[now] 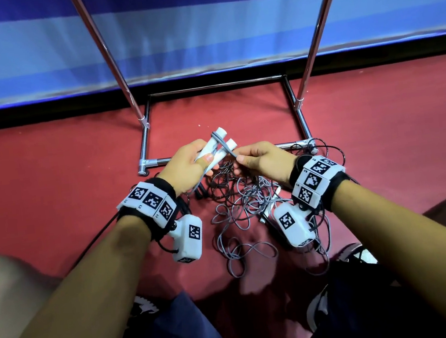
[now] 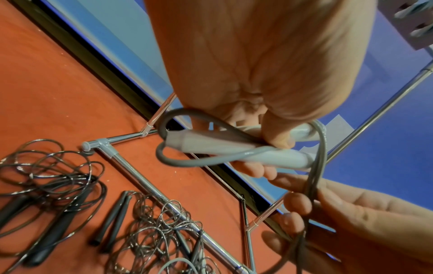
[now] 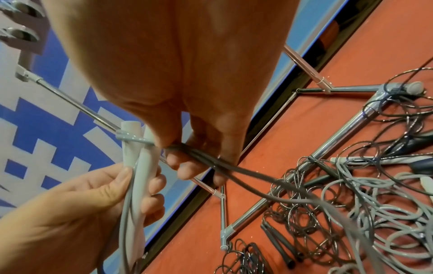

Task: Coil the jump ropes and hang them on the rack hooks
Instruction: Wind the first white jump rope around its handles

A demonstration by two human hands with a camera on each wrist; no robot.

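My left hand (image 1: 201,161) grips two white jump-rope handles (image 1: 220,145) side by side, above the red floor in front of the rack base. Their grey cord (image 1: 213,137) loops once around the handles near the top. My right hand (image 1: 241,158) pinches that doubled cord just right of the handles. In the right wrist view the cord (image 3: 234,176) runs from my fingers down into the pile. The left wrist view shows the handles (image 2: 234,148) under my thumb, with cord loops at their ends. The rack's hooks are out of view.
A tangle of grey and black ropes (image 1: 237,203) lies on the red floor between my wrists. Black handles (image 2: 112,216) rest beside the chrome rack base (image 1: 217,86). Two chrome uprights (image 1: 107,56) rise before a blue wall. My knees and shoes frame the bottom.
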